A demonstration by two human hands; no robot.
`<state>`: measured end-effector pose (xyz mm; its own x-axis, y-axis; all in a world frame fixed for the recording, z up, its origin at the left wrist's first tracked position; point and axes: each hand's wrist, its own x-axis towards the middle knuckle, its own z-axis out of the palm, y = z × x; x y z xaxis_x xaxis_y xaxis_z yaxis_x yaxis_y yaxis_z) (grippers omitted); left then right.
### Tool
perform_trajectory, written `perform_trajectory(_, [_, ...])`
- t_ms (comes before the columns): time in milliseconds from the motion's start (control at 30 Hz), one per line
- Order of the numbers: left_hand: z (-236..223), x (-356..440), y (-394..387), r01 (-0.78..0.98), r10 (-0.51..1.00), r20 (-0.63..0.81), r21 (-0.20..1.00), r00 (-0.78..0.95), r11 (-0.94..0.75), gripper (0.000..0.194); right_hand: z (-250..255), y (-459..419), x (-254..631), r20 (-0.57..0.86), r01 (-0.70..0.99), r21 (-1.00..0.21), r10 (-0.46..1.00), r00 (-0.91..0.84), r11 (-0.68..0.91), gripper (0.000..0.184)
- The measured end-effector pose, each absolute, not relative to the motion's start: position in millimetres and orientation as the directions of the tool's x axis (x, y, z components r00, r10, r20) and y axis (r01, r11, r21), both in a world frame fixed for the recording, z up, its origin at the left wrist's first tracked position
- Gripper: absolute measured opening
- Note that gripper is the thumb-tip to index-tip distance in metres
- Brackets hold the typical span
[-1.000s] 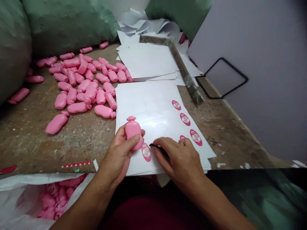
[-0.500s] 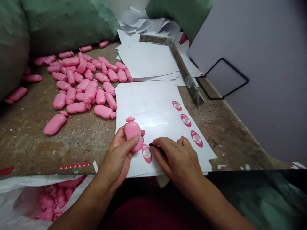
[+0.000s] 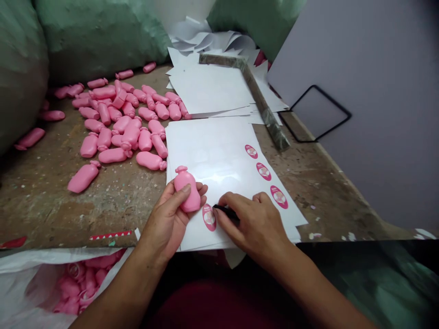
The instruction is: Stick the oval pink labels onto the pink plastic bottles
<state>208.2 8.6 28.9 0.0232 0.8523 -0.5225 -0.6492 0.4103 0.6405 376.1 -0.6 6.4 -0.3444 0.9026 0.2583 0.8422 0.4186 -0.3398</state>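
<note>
My left hand is wrapped round a small pink plastic bottle, its thumb across the front and its neck pointing away from me. Just below the bottle's base, an oval pink label lies on the white label sheet. My right hand rests on that sheet, pinching a slim black tool whose tip is at the label's upper right edge. Most of the tool is hidden by my fingers, so its kind does not show. More oval labels run up the sheet's right side.
Many pink bottles lie loose on the worn table. A white sack below the edge holds more. Behind the sheet are further papers under an L-shaped taped bar. Green sacks stand at the back.
The bottle in my left hand has tilted and shifted slightly left. My right hand's tool tip has come to the oval label's edge. The view has shifted slightly.
</note>
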Motion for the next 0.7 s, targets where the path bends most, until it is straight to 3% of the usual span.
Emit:
perform_trajectory(100, [29.5,209.1,8.7,-0.639,0.853,-0.521,0.654,0.006,0.404,0.033,6.8,1.5,372.6,0.194,0.860,-0.379,0.938,-0.287,0.342,0.021])
perform_trajectory(167, [29.1,209.0,8.8,-0.627,0.861,-0.508,0.672,-0.003,0.394,0.035,12.1,3.5,373.4,0.084,0.831,-0.507,0.973,-0.215,0.227,0.022])
perform_trajectory(267, [27.7,208.7,8.1,-0.604,0.867,-0.498,0.697,-0.022,0.386,0.036,26.1,5.9,379.8,-0.114,0.603,-0.797,0.981,-0.159,0.005,0.028])
perform_trajectory(367, [27.3,210.7,3.9,-0.556,0.887,-0.460,0.749,-0.043,0.362,0.039,39.3,6.0,386.0,-0.197,0.342,-0.931,0.964,-0.179,-0.127,0.031])
perform_trajectory(533, [32.1,218.1,-10.1,-0.452,0.906,-0.420,0.799,0.051,0.396,0.042,40.5,-2.0,388.2,-0.186,0.260,-0.956,0.968,-0.169,-0.138,0.032])
perform_trajectory(633, [31.0,220.1,-12.5,-0.448,0.920,-0.392,0.819,0.021,0.359,0.046,31.1,-9.6,392.7,-0.040,0.478,-0.878,0.989,-0.145,0.035,0.028])
perform_trajectory(700, [27.6,219.6,-10.1,-0.456,0.927,-0.374,0.832,-0.039,0.316,0.050,22.1,-13.5,397.5,0.142,0.661,-0.711,0.970,-0.196,0.238,0.024])
